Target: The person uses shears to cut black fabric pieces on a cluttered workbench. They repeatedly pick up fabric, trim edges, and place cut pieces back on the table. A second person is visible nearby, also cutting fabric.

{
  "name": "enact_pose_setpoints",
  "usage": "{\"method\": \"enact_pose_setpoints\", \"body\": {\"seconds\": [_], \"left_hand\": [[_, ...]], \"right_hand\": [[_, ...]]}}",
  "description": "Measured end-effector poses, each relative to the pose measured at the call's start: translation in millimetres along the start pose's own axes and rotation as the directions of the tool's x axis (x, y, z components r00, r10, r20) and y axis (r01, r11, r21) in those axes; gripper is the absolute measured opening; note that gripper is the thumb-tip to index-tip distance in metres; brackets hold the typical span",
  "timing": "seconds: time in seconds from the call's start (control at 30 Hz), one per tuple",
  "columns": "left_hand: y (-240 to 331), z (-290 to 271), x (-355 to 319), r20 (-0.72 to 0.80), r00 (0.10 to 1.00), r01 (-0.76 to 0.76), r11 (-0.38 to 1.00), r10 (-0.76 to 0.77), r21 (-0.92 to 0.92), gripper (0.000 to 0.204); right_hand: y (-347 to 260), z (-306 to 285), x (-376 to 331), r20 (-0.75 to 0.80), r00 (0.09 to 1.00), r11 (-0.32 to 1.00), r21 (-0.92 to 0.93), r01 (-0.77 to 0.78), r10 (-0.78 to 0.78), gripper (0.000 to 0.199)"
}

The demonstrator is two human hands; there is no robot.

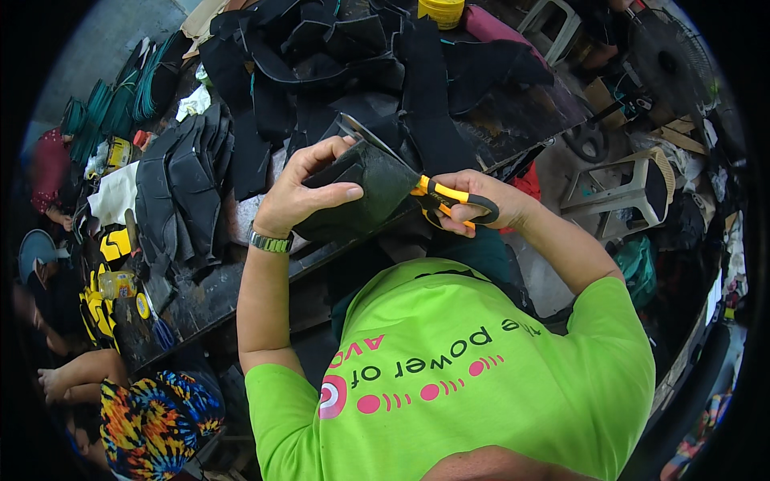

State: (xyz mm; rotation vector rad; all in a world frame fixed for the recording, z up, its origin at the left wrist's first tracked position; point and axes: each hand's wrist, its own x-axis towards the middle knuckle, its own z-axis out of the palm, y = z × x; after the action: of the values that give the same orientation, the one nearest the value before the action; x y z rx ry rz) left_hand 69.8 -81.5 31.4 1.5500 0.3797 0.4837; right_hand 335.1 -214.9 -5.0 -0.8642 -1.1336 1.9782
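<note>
My left hand (pixel 298 186), with a watch at its wrist, grips a dark piece of sheet material (pixel 370 186) between thumb and fingers. The piece looks like thick fabric or foam and is partly folded over. In my right hand (pixel 491 198) are scissors (pixel 437 191) with yellow and black handles. Their blades lie along the upper edge of the piece and point up and left, toward my left fingers. Whether the blades are apart or together is hard to tell. Both hands are above the near edge of the table.
Black cut pieces (pixel 321 52) heap up on the dark table (pixel 204 301), with a layered stack (pixel 186 188) at left. Yellow cutouts (pixel 98 309) and a second pair of scissors (pixel 156 321) lie at lower left. A plastic stool (pixel 630 192) stands right; other people sit left.
</note>
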Motion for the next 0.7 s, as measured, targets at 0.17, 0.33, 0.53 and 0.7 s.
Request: {"method": "enact_pose_setpoints", "body": {"seconds": [0.17, 0.33, 0.53, 0.7], "left_hand": [[0.1, -1.0, 5.3, -0.008, 0.999, -0.05, 0.999, 0.05, 0.018, 0.022], [-0.7, 6.4, 10.8, 0.009, 0.984, -0.176, 0.98, 0.176, 0.092, 0.024], [0.9, 26.0, 11.0, -0.119, 0.963, -0.167, 0.883, 0.241, 0.438, 0.034], [-5.6, 9.4, -26.9, 0.04, 0.99, -0.134, 0.814, 0.136, 0.565, 0.064]], "right_hand": [[-0.8, 3.8, 2.2, -0.067, 0.998, 0.999, 0.039, -0.003, 0.005, 0.06], [-10.8, 9.6, 9.1, -0.202, 0.979, 0.999, -0.034, 0.03, -0.036, 0.054], [-26.8, 39.5, 37.0, -0.47, 0.782, 0.908, -0.293, 0.299, -0.41, 0.05], [-53.6, 30.7, 47.8, -0.463, 0.695, 0.796, -0.038, 0.604, -0.55, 0.042]]}}
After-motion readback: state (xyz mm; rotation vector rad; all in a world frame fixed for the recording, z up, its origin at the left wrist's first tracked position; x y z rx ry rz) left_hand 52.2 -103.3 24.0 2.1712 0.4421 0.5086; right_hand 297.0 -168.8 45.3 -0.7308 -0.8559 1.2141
